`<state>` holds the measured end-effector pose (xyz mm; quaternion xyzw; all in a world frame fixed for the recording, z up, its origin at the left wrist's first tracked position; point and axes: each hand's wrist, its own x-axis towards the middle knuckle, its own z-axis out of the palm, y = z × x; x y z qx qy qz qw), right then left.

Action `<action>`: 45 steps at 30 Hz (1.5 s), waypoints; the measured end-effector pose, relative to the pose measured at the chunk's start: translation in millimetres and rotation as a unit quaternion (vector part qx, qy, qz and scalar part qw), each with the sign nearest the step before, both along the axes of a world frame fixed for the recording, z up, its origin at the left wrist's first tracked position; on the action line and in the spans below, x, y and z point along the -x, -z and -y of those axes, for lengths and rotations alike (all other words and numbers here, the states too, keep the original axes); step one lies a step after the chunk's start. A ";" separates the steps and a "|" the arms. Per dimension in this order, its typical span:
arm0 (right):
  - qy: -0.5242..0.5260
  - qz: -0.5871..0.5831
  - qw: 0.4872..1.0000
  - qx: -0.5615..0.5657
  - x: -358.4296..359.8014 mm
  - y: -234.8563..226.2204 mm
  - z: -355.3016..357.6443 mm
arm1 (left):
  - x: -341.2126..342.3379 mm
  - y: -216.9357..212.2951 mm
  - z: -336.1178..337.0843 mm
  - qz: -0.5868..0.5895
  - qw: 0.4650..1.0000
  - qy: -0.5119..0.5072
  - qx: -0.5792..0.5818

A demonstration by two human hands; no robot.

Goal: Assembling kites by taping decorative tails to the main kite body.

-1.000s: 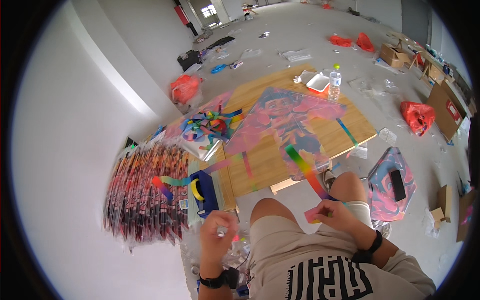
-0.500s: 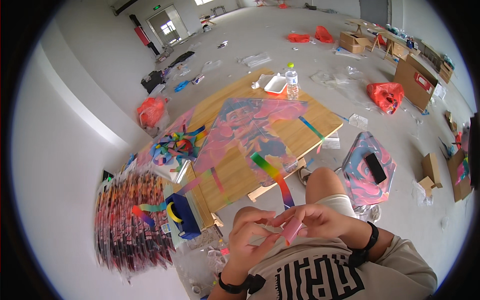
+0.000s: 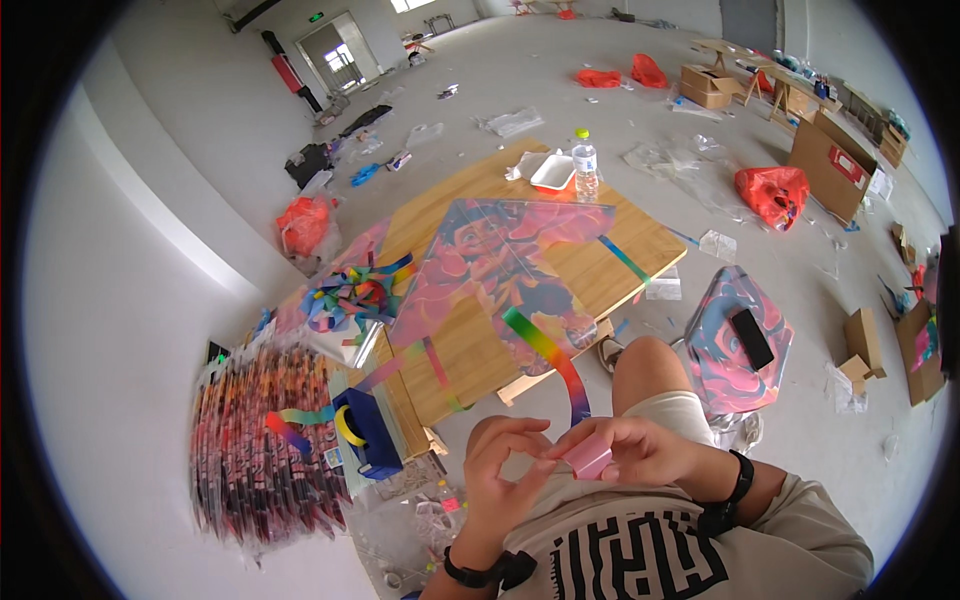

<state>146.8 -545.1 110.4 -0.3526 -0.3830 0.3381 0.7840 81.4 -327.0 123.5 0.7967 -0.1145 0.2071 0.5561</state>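
A short pink strip [image 3: 590, 458], folded over with its glossy side up, sits between my two hands above my lap. My right hand [image 3: 635, 447] grips it between thumb and fingers. At the strip's left end, thumb and fingers of my left hand [image 3: 505, 468] are pinched together; exactly what lies between those tips is partly hidden. A rainbow ribbon [image 3: 548, 350] curves off the table's near edge down to my right fingers; whether it joins the pink strip I cannot tell. On the wooden table [image 3: 440, 385] lies a clear, kite-like sheet with a pink and blue printed figure [image 3: 500, 240].
Tangled coloured ribbons [image 3: 355, 295] lie at the table's left. Below them stand a blue tape dispenser [image 3: 372, 440] and a stack of packed printed sheets [image 3: 260, 440]. A bottle [image 3: 584, 170] and white tray [image 3: 553, 172] sit far back. Rightward, a phone [image 3: 751, 338] rests on a printed stool [image 3: 720, 370].
The pink strip has turned in my fingers so that its broad face shows more. My left fingertips have shifted slightly along its left end. The table things stay put.
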 end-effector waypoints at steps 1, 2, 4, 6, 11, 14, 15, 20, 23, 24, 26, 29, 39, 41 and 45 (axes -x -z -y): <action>0.015 0.020 1.000 0.003 1.3 -3.9 -1.8 | 0.7 4.1 -1.1 -0.013 1.000 -0.012 0.009; 0.030 0.040 0.999 0.005 1.8 -6.3 -3.3 | 1.7 8.8 -1.7 -0.027 0.999 -0.025 0.017; 0.044 0.111 0.992 0.040 -0.9 -5.1 -4.3 | 3.7 9.8 0.6 -0.063 0.995 -0.048 0.055; 0.056 0.160 0.984 0.064 -2.6 -2.5 -5.1 | 6.9 2.2 5.9 -0.107 0.986 -0.066 0.112; 0.069 0.196 0.975 0.080 -4.0 -4.2 -6.1 | 8.6 -17.6 10.5 -0.087 0.990 -0.075 0.079; 0.041 0.145 0.983 0.105 -2.0 4.4 -5.9 | 8.4 1.7 -3.8 0.002 1.000 -0.025 0.011; 0.040 0.129 0.986 0.100 -1.1 4.9 -6.4 | 8.7 6.2 -7.2 0.046 0.998 -0.009 -0.030; 0.068 0.024 0.995 0.068 5.5 6.3 -14.5 | 18.0 7.2 -7.1 0.029 0.990 -0.047 0.126; 0.082 -0.024 0.986 0.144 5.7 14.1 -10.6 | 20.1 -2.8 -8.5 0.016 0.968 -0.089 0.234; 0.095 -0.014 0.979 0.180 6.1 12.8 -8.4 | 19.5 -7.0 -10.3 0.009 0.959 -0.104 0.262; 0.117 0.001 0.959 0.259 2.8 4.1 -3.0 | 15.9 -12.1 -12.1 -0.008 0.973 -0.071 0.218; 0.163 0.049 0.950 0.262 3.8 -12.4 -2.0 | 9.4 -29.0 7.4 -0.055 0.985 -0.011 0.163; 0.151 0.128 0.950 0.241 1.9 -15.9 1.6 | 1.7 -14.6 17.1 -0.049 0.985 0.059 0.153; 0.150 0.137 0.947 0.250 0.8 -15.3 2.4 | 1.3 -13.2 15.2 -0.027 0.989 0.069 0.125; 0.160 0.139 0.948 0.235 -0.4 -15.1 -0.9 | -1.4 -14.2 15.4 -0.027 0.987 0.089 0.129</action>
